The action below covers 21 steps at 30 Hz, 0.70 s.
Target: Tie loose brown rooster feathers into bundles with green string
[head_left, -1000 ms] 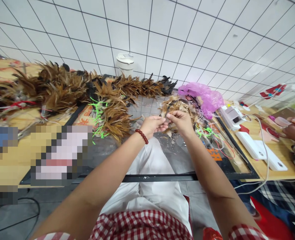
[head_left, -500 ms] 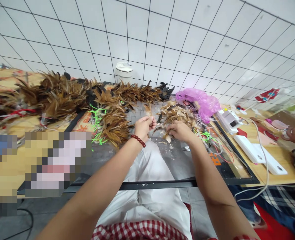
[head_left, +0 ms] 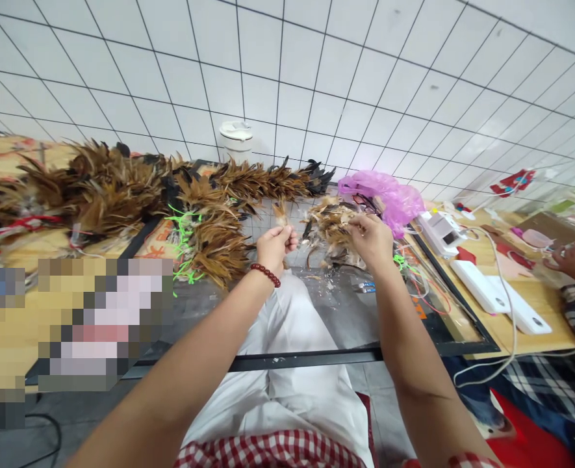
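Near the middle of the table, my left hand (head_left: pixel 274 250) is closed on a small tuft of brown feathers (head_left: pixel 280 213) whose tips stick up above the fingers. A red bead bracelet (head_left: pixel 266 274) circles that wrist. My right hand (head_left: pixel 371 240) is at the right side of a loose heap of brown and cream feathers (head_left: pixel 333 224), its fingertips pinched together over it. What lies between those fingertips is too small to make out. Left of my left hand rest brown feather bundles (head_left: pixel 221 247), with bright green ties (head_left: pixel 184 234) at their left edge.
A long row of brown and black feathers (head_left: pixel 262 179) runs along the back, before a white lidded cup (head_left: pixel 236 138). A purple plastic bag (head_left: pixel 387 198) sits behind the heap. White power strips (head_left: pixel 479 286) and a cable lie right, near another person's hand (head_left: pixel 572 257).
My right hand has risen from the heap's front and moved to its right side, fingertips pinched. My left hand keeps its feathers in nearly the same place. The view has shifted slightly.
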Each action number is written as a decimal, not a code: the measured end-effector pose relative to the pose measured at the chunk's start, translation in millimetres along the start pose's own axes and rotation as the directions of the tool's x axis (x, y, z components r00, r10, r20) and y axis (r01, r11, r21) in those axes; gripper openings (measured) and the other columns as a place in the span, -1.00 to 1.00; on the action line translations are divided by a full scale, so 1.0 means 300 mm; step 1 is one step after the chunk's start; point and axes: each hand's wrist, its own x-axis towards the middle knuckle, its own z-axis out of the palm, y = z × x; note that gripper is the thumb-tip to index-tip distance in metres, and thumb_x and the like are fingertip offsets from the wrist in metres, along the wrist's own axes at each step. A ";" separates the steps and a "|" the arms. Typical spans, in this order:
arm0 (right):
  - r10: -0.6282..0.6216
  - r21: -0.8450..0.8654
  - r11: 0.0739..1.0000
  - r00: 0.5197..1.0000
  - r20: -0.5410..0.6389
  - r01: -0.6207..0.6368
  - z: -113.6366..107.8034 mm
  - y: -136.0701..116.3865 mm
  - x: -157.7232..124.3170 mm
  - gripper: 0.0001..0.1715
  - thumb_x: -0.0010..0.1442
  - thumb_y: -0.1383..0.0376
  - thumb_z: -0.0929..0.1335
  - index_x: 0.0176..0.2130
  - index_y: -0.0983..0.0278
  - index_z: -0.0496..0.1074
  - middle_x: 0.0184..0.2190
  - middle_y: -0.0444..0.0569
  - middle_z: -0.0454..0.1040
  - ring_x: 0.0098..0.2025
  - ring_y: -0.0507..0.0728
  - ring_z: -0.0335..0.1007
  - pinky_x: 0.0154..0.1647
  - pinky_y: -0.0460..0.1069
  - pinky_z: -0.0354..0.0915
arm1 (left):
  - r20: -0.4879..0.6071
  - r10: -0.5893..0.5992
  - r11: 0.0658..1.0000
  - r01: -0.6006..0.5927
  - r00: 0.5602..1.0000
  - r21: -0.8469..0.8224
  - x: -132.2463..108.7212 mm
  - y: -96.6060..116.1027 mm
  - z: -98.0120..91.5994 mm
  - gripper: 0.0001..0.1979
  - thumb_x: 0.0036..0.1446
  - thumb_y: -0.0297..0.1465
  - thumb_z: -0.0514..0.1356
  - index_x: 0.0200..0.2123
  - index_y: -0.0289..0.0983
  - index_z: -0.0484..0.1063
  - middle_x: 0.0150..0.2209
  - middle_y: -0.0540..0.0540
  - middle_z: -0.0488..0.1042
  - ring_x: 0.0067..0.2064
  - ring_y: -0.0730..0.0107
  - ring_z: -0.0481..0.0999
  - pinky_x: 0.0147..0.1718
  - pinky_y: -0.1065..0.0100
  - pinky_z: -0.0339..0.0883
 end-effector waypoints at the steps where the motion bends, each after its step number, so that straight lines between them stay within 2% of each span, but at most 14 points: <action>1: 0.022 0.040 0.999 1.000 -0.015 -0.022 -0.002 0.004 0.002 -0.77 0.14 0.24 0.32 -0.26 0.22 0.56 -0.28 0.01 0.54 -0.28 0.17 0.43 -0.23 0.04 0.29 | -0.003 0.002 1.000 -0.002 1.000 0.000 0.000 0.000 0.000 -0.94 0.09 -0.52 0.23 -0.43 -0.39 0.44 -0.55 -0.01 0.45 -0.57 0.60 0.39 -0.55 0.51 0.27; 4: 0.068 0.162 0.984 0.998 0.007 -0.068 -0.019 0.013 0.009 -0.78 0.11 0.19 0.35 -0.31 0.23 0.56 -0.38 -0.04 0.54 -0.36 0.13 0.40 -0.27 0.02 0.29 | -0.009 0.008 1.000 -0.008 1.000 0.002 0.000 -0.002 -0.001 -0.94 0.07 -0.51 0.24 -0.43 -0.39 0.44 -0.55 -0.01 0.44 -0.58 0.60 0.39 -0.56 0.51 0.26; 7: -0.079 0.284 0.957 0.994 0.077 0.054 -0.034 0.002 0.014 -0.82 0.09 0.21 0.37 -0.34 0.24 0.55 -0.35 -0.04 0.53 -0.28 0.13 0.42 -0.18 0.04 0.30 | 0.004 0.016 1.000 -0.016 1.000 0.008 -0.001 -0.005 -0.003 -0.92 0.04 -0.48 0.28 -0.43 -0.39 0.45 -0.54 -0.01 0.45 -0.57 0.61 0.39 -0.55 0.51 0.26; 9: -0.195 0.322 0.934 0.975 0.107 0.151 -0.030 -0.010 0.012 -0.81 0.13 0.25 0.34 -0.31 0.24 0.55 -0.31 -0.02 0.53 -0.20 0.14 0.42 -0.08 0.06 0.28 | 0.019 0.016 1.000 -0.017 1.000 0.013 -0.001 -0.007 -0.003 -0.90 0.02 -0.47 0.31 -0.43 -0.39 0.45 -0.54 -0.01 0.45 -0.56 0.61 0.39 -0.54 0.51 0.27; 11: -0.246 0.264 0.945 0.952 0.183 0.193 -0.011 -0.015 0.004 -0.77 0.16 0.31 0.30 -0.25 0.22 0.56 -0.24 0.00 0.54 -0.12 0.17 0.39 -0.01 0.10 0.24 | 0.031 0.011 1.000 -0.012 0.999 0.017 0.000 -0.010 -0.003 -0.90 0.02 -0.47 0.30 -0.44 -0.39 0.45 -0.55 -0.01 0.45 -0.56 0.60 0.40 -0.53 0.51 0.27; 14: -0.232 0.091 0.973 0.898 0.374 0.213 0.028 -0.008 -0.017 -0.67 0.11 0.39 0.32 -0.15 0.15 0.57 -0.05 0.00 0.50 0.05 0.25 0.27 0.06 0.19 0.13 | 0.032 0.000 1.000 -0.001 0.999 0.025 0.001 -0.013 0.000 -0.92 0.06 -0.48 0.27 -0.44 -0.39 0.45 -0.56 0.00 0.44 -0.57 0.61 0.39 -0.53 0.52 0.28; 16: -0.203 0.009 0.975 0.874 0.442 0.222 0.044 -0.005 -0.026 -0.70 0.07 0.40 0.34 -0.21 0.13 0.58 0.02 -0.01 0.47 0.14 0.30 0.16 0.06 0.22 0.05 | 0.032 -0.004 0.999 0.003 0.999 0.034 -0.002 -0.015 0.002 -0.92 0.07 -0.49 0.26 -0.45 -0.39 0.45 -0.56 0.00 0.44 -0.57 0.61 0.38 -0.53 0.52 0.27; 19: -0.246 0.002 0.964 0.892 0.379 0.265 0.032 -0.027 -0.025 -0.79 0.14 0.37 0.31 -0.35 0.18 0.56 -0.01 -0.01 0.49 0.12 0.27 0.18 0.05 0.20 -0.02 | 0.083 -0.022 0.999 0.019 0.996 0.043 -0.013 -0.014 0.005 -0.92 0.07 -0.51 0.26 -0.46 -0.39 0.46 -0.54 -0.04 0.47 -0.55 0.58 0.43 -0.49 0.50 0.31; 21: -0.327 0.049 0.944 0.896 0.300 0.328 0.011 -0.056 -0.018 -0.76 0.21 0.36 0.26 -0.33 0.20 0.53 -0.08 -0.02 0.52 0.04 0.21 0.26 0.06 0.17 -0.04 | 0.138 -0.064 0.997 0.056 0.988 0.061 -0.024 -0.011 0.007 -0.91 0.09 -0.53 0.24 -0.46 -0.40 0.46 -0.51 -0.09 0.50 -0.50 0.53 0.48 -0.43 0.47 0.36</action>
